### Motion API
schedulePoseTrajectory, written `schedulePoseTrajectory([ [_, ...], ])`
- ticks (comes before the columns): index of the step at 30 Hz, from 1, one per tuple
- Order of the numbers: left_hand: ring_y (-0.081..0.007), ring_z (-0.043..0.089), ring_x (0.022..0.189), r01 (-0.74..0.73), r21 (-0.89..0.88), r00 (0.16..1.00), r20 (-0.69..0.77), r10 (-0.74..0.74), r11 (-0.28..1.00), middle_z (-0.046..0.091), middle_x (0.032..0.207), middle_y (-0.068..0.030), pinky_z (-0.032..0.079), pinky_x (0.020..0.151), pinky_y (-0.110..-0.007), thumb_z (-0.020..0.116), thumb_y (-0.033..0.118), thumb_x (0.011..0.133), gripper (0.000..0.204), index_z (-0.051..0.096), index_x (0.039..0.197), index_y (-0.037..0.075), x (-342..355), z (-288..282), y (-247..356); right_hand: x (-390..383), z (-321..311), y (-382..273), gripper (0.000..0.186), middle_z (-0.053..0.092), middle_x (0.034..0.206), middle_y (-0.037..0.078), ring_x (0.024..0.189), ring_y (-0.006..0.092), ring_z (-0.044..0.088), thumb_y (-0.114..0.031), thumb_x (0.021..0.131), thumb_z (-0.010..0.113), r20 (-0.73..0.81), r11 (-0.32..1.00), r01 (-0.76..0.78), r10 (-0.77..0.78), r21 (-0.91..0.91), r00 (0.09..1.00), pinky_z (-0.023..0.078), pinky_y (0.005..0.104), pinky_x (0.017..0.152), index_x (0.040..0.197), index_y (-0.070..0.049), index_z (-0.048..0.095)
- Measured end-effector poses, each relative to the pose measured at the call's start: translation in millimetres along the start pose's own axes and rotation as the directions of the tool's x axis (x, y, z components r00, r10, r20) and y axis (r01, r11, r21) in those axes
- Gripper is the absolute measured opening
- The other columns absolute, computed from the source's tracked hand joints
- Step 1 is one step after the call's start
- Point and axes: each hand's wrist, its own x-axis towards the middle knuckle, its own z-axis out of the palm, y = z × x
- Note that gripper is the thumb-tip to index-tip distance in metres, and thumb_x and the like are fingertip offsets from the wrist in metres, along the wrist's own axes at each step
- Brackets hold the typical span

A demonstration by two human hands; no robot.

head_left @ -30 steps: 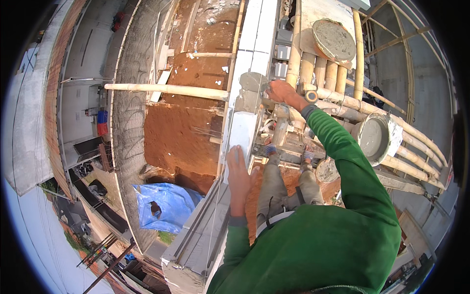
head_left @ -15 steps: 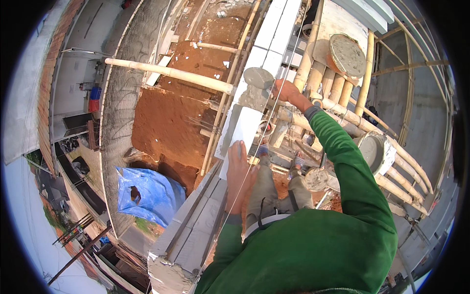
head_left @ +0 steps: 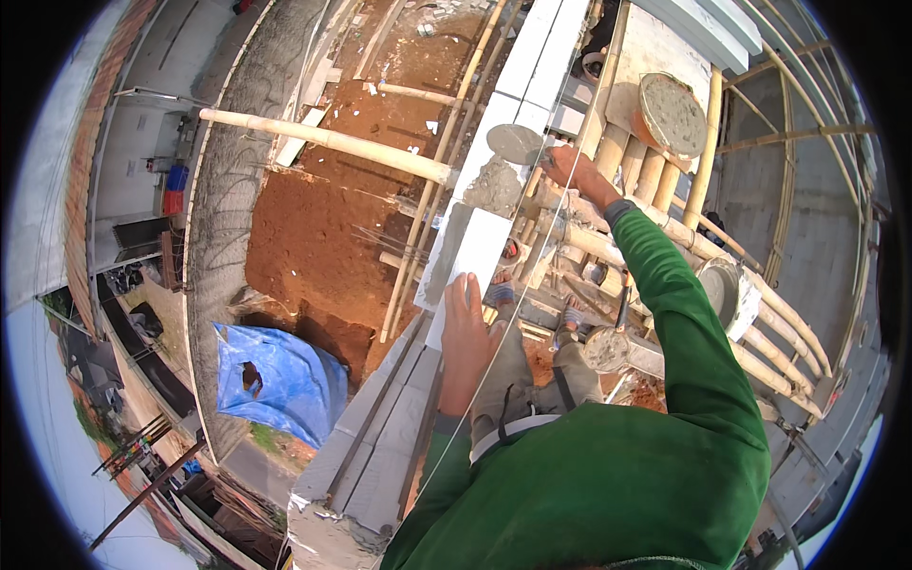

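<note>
A rounded trowel (head_left: 514, 143) coated in grey mortar is gripped at its handle by my right hand (head_left: 577, 173), whose fingers are closed round it. Its blade is over the top of a wall of white blocks (head_left: 525, 71). Just nearer than the blade, a rough patch of wet mortar (head_left: 493, 187) lies on the wall. Beside that patch sits a white block (head_left: 480, 244) with grey mortar along its left side. My left hand (head_left: 464, 337) rests on the block's near end with its fingers stretched out and nothing in them.
A taut string (head_left: 501, 341) runs along the wall. Bamboo scaffolding (head_left: 655, 178) stands to the right, bearing a round tub of mortar (head_left: 673, 116) and another mortar container (head_left: 720, 290). A bamboo pole (head_left: 323, 138) meets the wall's left side. Below left are red soil (head_left: 313, 233) and a blue tarp (head_left: 280, 380).
The trowel and my right hand have shifted slightly to the right. The mortar patch looks lumpier, with its edge drawn apart from the blade. My left hand stays on the block.
</note>
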Motion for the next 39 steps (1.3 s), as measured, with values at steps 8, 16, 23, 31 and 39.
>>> schedulePoseTrajectory([
  [8,-0.0478,0.039,0.145,-0.065,0.009,0.995,-0.077,0.065,0.998,0.037,0.156,-0.0279,0.042,0.117,-0.049,0.089,0.013,0.075,0.101,0.034,0.157,-0.008,0,-2,2,-30,46,2,0.043,0.074,0.107,0.024,0.105,0.0437,0.070,-0.037,0.094,0.062,0.124,0.968,0.252,-0.252,0.016,0.960,0.056,0.0518,0.094,0.112,0.000,0.070],
  [16,-0.0470,0.036,0.148,-0.033,-0.022,0.995,-0.099,0.030,0.999,0.035,0.161,-0.0226,0.041,0.121,-0.049,0.088,0.019,0.079,0.100,0.033,0.159,-0.004,-3,9,-11,-36,61,38,0.045,0.069,0.075,0.007,0.067,0.0213,0.063,-0.047,0.099,0.070,0.240,0.874,-0.015,-0.117,0.486,0.964,0.052,0.0405,0.067,0.110,-0.003,0.076],
  [23,-0.0471,0.031,0.152,0.012,-0.003,0.995,-0.099,-0.013,1.000,0.034,0.164,-0.0240,0.035,0.125,-0.048,0.088,0.022,0.079,0.104,0.031,0.162,-0.003,-3,19,-13,-173,40,33,0.025,0.055,0.061,-0.001,0.046,0.0102,0.049,-0.028,0.099,0.074,0.239,0.464,-0.321,0.227,0.825,0.944,0.038,0.0302,0.046,0.090,-0.006,0.067],
  [31,-0.0456,0.025,0.157,-0.036,0.088,0.999,-0.012,0.037,0.995,0.027,0.168,-0.0223,0.038,0.124,-0.052,0.088,0.028,0.082,0.108,0.025,0.166,0.003,1,22,-15,-420,22,38,0.019,0.061,0.072,0.006,0.060,0.0178,0.055,-0.019,0.097,0.061,-0.024,0.309,-0.272,0.700,0.911,0.714,0.046,0.0340,0.059,0.099,-0.001,0.066],
  [39,-0.0456,0.028,0.154,-0.104,0.240,0.994,-0.018,0.112,0.965,0.028,0.167,-0.0222,0.036,0.124,-0.052,0.090,0.030,0.080,0.107,0.030,0.164,0.001,1,32,-24,-534,69,98,0.035,0.072,0.097,0.032,0.092,0.0523,0.070,-0.029,0.098,0.062,-0.306,0.435,-0.765,0.897,0.474,0.319,0.055,0.0590,0.081,0.119,-0.001,0.060],
])
